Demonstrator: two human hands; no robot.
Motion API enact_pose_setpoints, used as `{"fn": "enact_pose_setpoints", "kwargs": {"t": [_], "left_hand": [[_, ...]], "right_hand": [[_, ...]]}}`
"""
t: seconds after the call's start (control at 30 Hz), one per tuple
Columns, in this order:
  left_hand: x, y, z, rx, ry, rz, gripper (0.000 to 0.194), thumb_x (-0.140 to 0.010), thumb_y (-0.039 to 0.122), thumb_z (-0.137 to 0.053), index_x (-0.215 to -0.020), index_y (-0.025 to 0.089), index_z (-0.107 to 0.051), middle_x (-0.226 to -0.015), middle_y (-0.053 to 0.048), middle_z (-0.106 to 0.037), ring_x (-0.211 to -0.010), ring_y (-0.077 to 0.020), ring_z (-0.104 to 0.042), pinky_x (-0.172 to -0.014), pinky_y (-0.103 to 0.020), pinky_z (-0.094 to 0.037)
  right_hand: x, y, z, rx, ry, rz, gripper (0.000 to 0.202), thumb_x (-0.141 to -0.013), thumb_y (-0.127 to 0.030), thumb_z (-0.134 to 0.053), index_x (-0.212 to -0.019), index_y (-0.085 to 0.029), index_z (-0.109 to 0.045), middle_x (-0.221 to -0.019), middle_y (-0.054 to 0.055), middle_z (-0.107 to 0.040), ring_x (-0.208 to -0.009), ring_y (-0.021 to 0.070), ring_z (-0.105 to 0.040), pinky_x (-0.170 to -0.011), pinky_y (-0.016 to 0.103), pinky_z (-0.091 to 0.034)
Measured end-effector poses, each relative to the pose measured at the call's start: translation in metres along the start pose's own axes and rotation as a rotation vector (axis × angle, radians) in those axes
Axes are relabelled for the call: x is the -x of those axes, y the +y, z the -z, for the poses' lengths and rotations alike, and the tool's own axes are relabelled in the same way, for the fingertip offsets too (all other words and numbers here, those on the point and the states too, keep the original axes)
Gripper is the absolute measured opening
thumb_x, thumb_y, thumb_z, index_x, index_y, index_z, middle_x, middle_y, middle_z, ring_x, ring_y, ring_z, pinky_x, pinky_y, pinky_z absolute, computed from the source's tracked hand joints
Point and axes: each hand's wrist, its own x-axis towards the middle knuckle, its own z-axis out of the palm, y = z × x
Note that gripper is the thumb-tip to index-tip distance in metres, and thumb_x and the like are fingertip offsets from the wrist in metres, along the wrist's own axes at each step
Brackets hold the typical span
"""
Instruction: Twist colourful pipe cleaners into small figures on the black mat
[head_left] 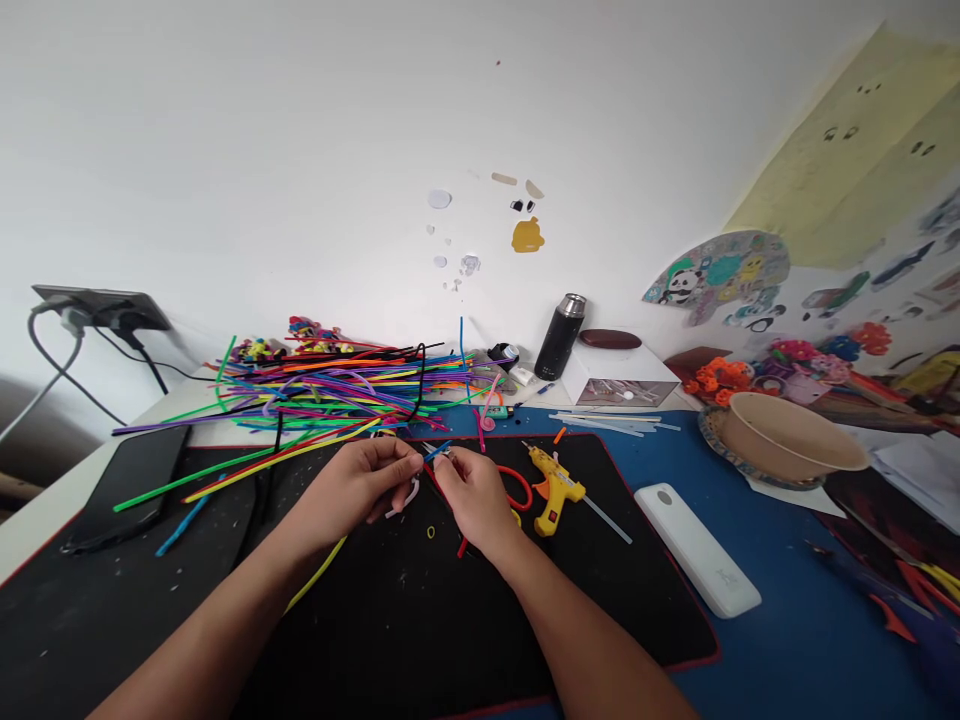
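My left hand (375, 478) is closed in a pinch above the black mat. A pale lilac curled pipe cleaner (411, 495) hangs from its fingers. My right hand (476, 492) is close by on the right, thumb and fingers pressed on a short blue pipe cleaner piece (438, 452) that points toward the left fingertips. The exact grip between the fingers is partly hidden. Red-handled scissors (523, 488) lie beside and partly behind my right hand. A small yellow ring (430, 532) rests on the mat below. Right of my hand lies a yellow glue gun (553, 490) with a glue stick in its back.
A heap of coloured pipe cleaners (337, 385) lies along the wall. A black bottle (561, 338) and white box (619, 375) stand behind. A white power bank (697, 550), beige bowl (795, 435) and dark phone-like slab (131, 490) flank the black mat (420, 640).
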Motion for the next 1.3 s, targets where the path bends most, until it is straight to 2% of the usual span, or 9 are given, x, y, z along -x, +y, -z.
{"fn": "enact_pose_setpoints", "kwargs": {"t": [0.13, 0.4, 0.57, 0.73, 0.9, 1.13, 1.3], "left_hand": [[-0.001, -0.004, 0.002, 0.07, -0.023, 0.013, 0.04, -0.085, 0.056, -0.072, -0.078, 0.017, -0.068, -0.052, 0.0, -0.061, -0.039, -0.0087, -0.039, -0.039, -0.022, -0.023], [0.0, -0.003, 0.002, 0.138, -0.071, 0.074, 0.042, -0.081, 0.057, -0.075, -0.077, 0.016, -0.068, -0.053, 0.0, -0.06, -0.04, -0.0082, -0.038, -0.039, -0.021, -0.022], [0.0, 0.002, -0.002, 0.015, -0.023, 0.044, 0.043, -0.082, 0.06, -0.071, -0.08, 0.017, -0.067, -0.053, 0.001, -0.06, -0.04, -0.0094, -0.039, -0.04, -0.022, -0.024], [0.004, -0.004, -0.006, -0.307, 0.153, -0.173, 0.037, -0.094, 0.056, -0.062, -0.086, 0.02, -0.069, -0.06, 0.001, -0.066, -0.053, -0.0141, -0.056, -0.051, -0.024, -0.038], [0.002, -0.019, -0.001, -0.742, 0.332, -0.485, 0.024, -0.099, 0.042, -0.06, -0.094, 0.022, -0.073, -0.074, 0.001, -0.076, -0.057, -0.0142, -0.064, -0.056, -0.025, -0.039], [-0.001, -0.025, 0.003, -1.082, 0.399, -0.806, 0.025, -0.104, 0.033, -0.055, -0.093, 0.02, -0.074, -0.071, -0.002, -0.076, -0.058, -0.0182, -0.069, -0.058, -0.027, -0.041], [0.0, -0.022, 0.002, -1.194, 0.421, -0.886, 0.027, -0.107, 0.03, -0.054, -0.092, 0.018, -0.072, -0.066, -0.001, -0.072, -0.054, -0.0187, -0.068, -0.057, -0.03, -0.04]], "right_hand": [[0.002, 0.001, -0.002, 0.015, -0.038, 0.027, 0.033, -0.094, -0.036, -0.054, -0.065, -0.023, -0.045, -0.06, -0.005, -0.043, -0.057, 0.0141, -0.038, -0.056, 0.029, -0.027], [0.001, 0.001, -0.001, 0.03, -0.009, 0.025, 0.034, -0.093, -0.037, -0.055, -0.064, -0.023, -0.044, -0.059, -0.005, -0.044, -0.057, 0.014, -0.04, -0.056, 0.029, -0.028], [0.001, -0.001, 0.0, 0.019, -0.004, 0.023, 0.035, -0.093, -0.039, -0.055, -0.064, -0.023, -0.043, -0.058, -0.006, -0.042, -0.057, 0.0134, -0.039, -0.055, 0.028, -0.027], [0.0, 0.001, 0.0, -0.002, -0.005, -0.003, 0.036, -0.092, -0.038, -0.055, -0.063, -0.023, -0.042, -0.057, -0.006, -0.04, -0.056, 0.0133, -0.037, -0.055, 0.028, -0.026], [-0.002, 0.002, 0.001, -0.042, 0.001, -0.031, 0.039, -0.094, -0.042, -0.054, -0.063, -0.023, -0.04, -0.058, -0.006, -0.038, -0.058, 0.0133, -0.036, -0.055, 0.028, -0.024], [-0.002, 0.002, 0.001, -0.033, -0.018, -0.041, 0.038, -0.093, -0.041, -0.054, -0.063, -0.023, -0.041, -0.058, -0.007, -0.037, -0.059, 0.0131, -0.036, -0.056, 0.028, -0.025], [-0.002, 0.003, -0.001, -0.043, -0.029, -0.061, 0.037, -0.093, -0.041, -0.054, -0.063, -0.023, -0.042, -0.059, -0.006, -0.038, -0.059, 0.0132, -0.036, -0.056, 0.028, -0.025]]}}
